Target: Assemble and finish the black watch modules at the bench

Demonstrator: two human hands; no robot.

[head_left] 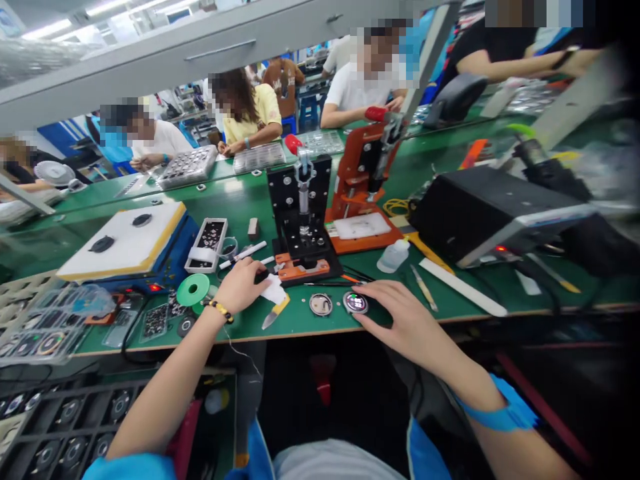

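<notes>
My right hand [400,319] is closed round the edges of a round watch face [355,303] with a lit display, at the bench's front edge. Just left of it lies an open round watch case [321,304]. My left hand [243,285] has its fingertips on a crumpled white cloth [273,291]. Beside the cloth, a blade with a yellow handle [276,312] rests on the green bench. Behind both hands stands a black press [303,213] with a red knob and an orange base.
An orange press [363,187] and a black box [495,207] stand right of centre. A blue heating box with a white top [125,237], a green spool [194,289] and a parts tray [207,243] are at left. Several people sit across the bench.
</notes>
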